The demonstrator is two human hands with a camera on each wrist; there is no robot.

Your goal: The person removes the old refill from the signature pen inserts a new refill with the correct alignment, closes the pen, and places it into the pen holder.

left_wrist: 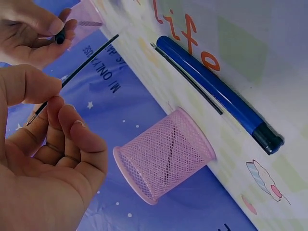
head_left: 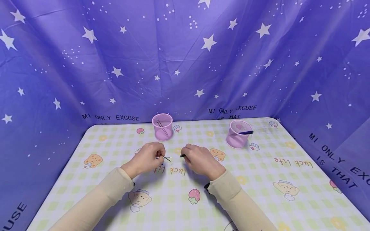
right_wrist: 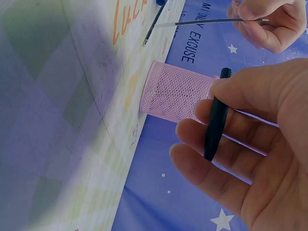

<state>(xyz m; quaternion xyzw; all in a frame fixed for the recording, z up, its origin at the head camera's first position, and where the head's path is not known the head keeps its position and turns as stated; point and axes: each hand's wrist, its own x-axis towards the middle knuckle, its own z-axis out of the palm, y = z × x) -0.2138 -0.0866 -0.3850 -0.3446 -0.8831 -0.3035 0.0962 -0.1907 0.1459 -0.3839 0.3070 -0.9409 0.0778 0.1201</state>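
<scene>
Pinching pen refill (left_wrist: 90, 60) in left hand (head_left: 145, 158) | pinching dark threaded pen section (right_wrist: 217, 120) in right hand (head_left: 202, 160) | near blue pen barrel (left_wrist: 212, 89)

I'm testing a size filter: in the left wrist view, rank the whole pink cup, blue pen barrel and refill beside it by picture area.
1. Pink cup
2. Blue pen barrel
3. Thin refill

Thin refill (left_wrist: 90, 60) pinched, black pen piece (right_wrist: 218, 120) held
</scene>
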